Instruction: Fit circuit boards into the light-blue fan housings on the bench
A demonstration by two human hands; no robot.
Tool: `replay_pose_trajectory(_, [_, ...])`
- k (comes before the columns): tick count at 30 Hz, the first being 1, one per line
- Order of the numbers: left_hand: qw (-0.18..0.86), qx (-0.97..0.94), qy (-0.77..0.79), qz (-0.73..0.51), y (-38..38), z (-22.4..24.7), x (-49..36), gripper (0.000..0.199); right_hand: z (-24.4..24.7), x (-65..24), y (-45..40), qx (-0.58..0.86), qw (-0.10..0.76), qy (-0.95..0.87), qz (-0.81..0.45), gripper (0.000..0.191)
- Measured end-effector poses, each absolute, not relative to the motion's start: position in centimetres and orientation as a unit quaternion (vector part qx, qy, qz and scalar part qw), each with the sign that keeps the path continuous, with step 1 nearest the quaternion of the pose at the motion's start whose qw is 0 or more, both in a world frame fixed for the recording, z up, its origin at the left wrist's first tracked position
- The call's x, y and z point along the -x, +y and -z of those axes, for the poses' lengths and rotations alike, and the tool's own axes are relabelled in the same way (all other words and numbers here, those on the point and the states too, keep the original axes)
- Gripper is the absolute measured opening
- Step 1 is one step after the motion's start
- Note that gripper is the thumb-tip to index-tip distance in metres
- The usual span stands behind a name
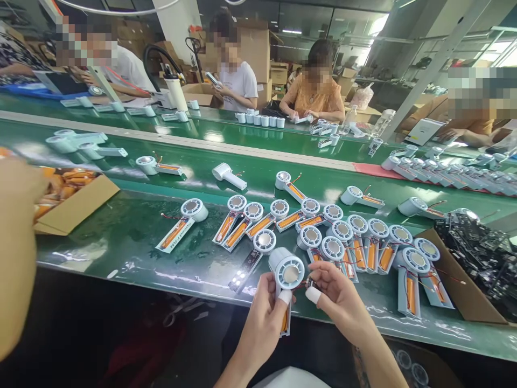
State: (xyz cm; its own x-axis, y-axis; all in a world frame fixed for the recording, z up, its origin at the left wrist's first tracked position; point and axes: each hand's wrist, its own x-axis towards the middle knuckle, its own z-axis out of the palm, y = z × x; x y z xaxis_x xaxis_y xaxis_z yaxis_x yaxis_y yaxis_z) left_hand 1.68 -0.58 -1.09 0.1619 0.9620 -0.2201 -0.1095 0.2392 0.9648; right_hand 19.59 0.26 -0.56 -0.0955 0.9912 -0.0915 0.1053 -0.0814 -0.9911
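Near the front edge of the bench, my left hand (264, 310) is closed around the handle of a pale blue handheld fan (287, 269). The fan's round head tilts up, and an orange battery shows in its open handle. Close beside it, my right hand (335, 296) pinches a small dark circuit board (310, 283), mostly hidden by the fingers. Thin red wires run between the fan and that board. White covers sit on both thumbs. Just beyond my left hand lies a fan with a black circuit board (248, 265) on its handle.
Several open fans (253, 212) with orange batteries lie across the green bench (133, 226). A cardboard box (460, 280) of black circuit boards stands right, a carton (76, 207) of orange batteries left. A co-worker's arm (18, 253) reaches in from the left. Other people sit opposite.
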Motion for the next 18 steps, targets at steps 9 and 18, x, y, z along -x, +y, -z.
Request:
replay_pose_trajectory(9, [0.547,-0.475,0.528,-0.443,-0.2,1.0,-0.7,0.028,-2.0,-18.2,-0.7,0.563,0.129,-0.766,-0.281,0.029])
replay_pose_trajectory(18, [0.638,-0.429,0.494,-0.406,-0.3,-0.4,-0.6,0.01,-3.0,-17.0,-0.7,0.429,0.213,-0.697,-0.534,0.04])
